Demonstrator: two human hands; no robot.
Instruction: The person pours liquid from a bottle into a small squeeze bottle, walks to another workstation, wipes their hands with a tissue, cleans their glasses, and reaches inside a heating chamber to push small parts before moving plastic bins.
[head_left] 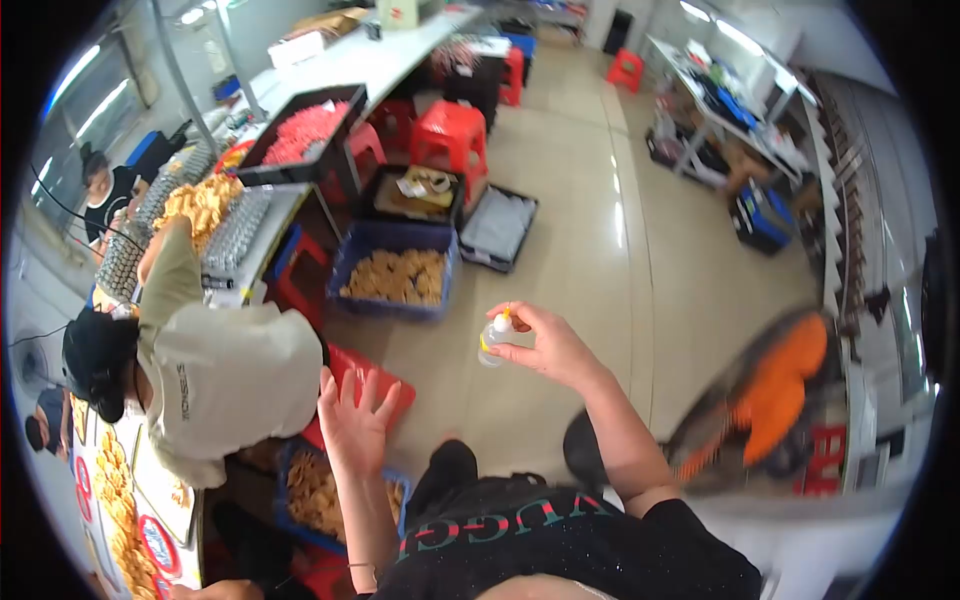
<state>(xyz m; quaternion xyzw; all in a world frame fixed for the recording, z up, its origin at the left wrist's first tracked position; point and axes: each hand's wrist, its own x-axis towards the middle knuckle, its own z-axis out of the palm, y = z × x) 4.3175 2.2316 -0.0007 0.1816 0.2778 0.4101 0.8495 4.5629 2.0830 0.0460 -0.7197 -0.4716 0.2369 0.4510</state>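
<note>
The right hand [555, 348] held a small clear squeeze bottle [493, 338] up in the air above the tiled floor [580, 230], well in front of the black shirt [560, 545]. Its fingers were curled closed around the bottle, thumb and forefinger pinching near the yellow tip [506, 314] while the body of the bottle hung below them. The left hand [352, 420] was spread wide open and empty, fingers fanned, raised over the red stool [385, 380] and above a blue crate [395, 490] of tan pieces.

The bottle looked light, made of thin soft plastic that would likely give under pressure, so a firm squeeze on the body could push out whatever it held; the neck just below the cap seemed the safer place to hold it, as the right grip did. Its smooth wall may be somewhat slippery.

A co-worker in a pale shirt [225, 385] and dark cap leaned over at the left, beside the worktop [265, 215] carrying trays of small parts. A second blue crate [395, 275] of tan pieces sat on the floor farther off, with more red stools beyond it.
</note>
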